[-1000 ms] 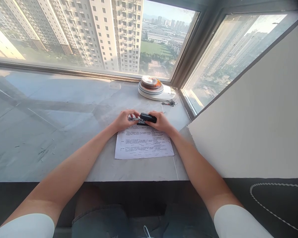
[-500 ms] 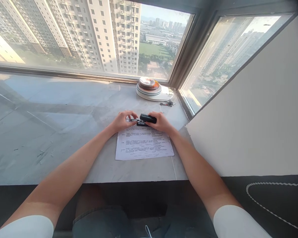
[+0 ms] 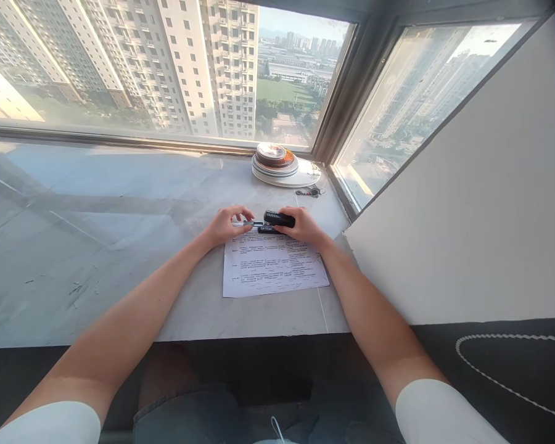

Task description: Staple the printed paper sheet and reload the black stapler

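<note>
1. The person's right hand (image 3: 301,226) grips a glossy black oblong stapler (image 3: 279,218) at its right end, upper arm lifted off the base, at the far edge of a white printed paper sheet (image 3: 275,271)
2. The left hand (image 3: 224,226) pinches a narrow silver metal strip (image 3: 258,223) that reaches toward the stapler; from here I can't tell whether they're joined
3. Since a second ago the hands have drawn apart, so more strip shows between them
4. The sheet has slid rightward on the pale grey marbled ledge (image 3: 120,246), its near right corner now past the tile seam
5. The round stack of white and brown dishes (image 3: 274,169) sits undisturbed by the window
</note>
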Demonstrator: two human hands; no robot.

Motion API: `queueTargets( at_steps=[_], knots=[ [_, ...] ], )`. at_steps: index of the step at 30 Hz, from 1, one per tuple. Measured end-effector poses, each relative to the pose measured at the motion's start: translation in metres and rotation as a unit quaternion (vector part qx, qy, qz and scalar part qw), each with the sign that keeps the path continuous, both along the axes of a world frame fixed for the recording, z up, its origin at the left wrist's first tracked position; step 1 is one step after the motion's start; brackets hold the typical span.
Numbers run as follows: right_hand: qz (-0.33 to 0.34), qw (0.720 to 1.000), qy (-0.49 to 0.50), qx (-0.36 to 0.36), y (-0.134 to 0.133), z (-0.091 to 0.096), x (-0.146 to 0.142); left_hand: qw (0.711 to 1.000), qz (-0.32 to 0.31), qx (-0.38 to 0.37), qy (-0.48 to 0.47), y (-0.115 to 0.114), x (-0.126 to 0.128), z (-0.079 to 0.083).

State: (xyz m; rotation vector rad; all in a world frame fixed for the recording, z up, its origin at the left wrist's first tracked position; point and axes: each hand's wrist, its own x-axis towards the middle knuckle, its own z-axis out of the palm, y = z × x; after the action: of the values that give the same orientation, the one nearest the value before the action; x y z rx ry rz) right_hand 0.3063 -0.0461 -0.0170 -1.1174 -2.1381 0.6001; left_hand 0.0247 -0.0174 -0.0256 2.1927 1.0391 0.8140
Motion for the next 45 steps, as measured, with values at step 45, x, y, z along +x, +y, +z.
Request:
queueTargets(
  at_steps=[45],
  knots=[
    [0.0, 1.0, 0.013, 0.005, -0.004, 0.003, -0.004, 0.999, -0.008, -0.011, -0.05, -0.004, 0.002, 0.003]
  ],
)
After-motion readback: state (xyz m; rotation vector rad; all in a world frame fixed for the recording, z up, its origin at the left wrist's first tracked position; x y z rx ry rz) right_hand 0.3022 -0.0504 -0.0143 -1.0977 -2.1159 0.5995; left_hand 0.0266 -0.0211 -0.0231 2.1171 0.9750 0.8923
